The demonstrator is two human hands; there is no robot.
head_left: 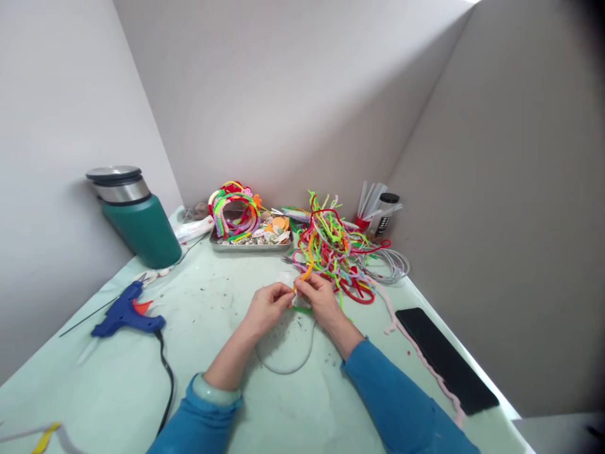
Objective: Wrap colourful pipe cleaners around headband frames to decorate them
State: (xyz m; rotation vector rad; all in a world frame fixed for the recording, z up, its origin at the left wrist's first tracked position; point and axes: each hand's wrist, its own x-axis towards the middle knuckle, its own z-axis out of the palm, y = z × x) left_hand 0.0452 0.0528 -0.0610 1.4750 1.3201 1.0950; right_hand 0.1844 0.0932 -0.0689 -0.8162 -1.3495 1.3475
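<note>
My left hand [267, 306] and my right hand [320, 297] meet at the middle of the table, fingers pinched together. Between them runs an orange pipe cleaner [305, 273] that curls up from my right fingers, and both hands also pinch the top of a thin wire hoop [285, 366] that loops down toward me. A small whitish piece [285, 278] lies just beyond the fingertips. A tangled heap of coloured pipe cleaners [335, 249] lies right behind my right hand.
A blue glue gun [125, 313] with a black cord lies at the left. A green flask [137, 217] stands at the back left. A metal tray [250, 243] holds wrapped headbands and shells. A black phone [444, 358] and a pink pipe cleaner [416, 350] lie at the right.
</note>
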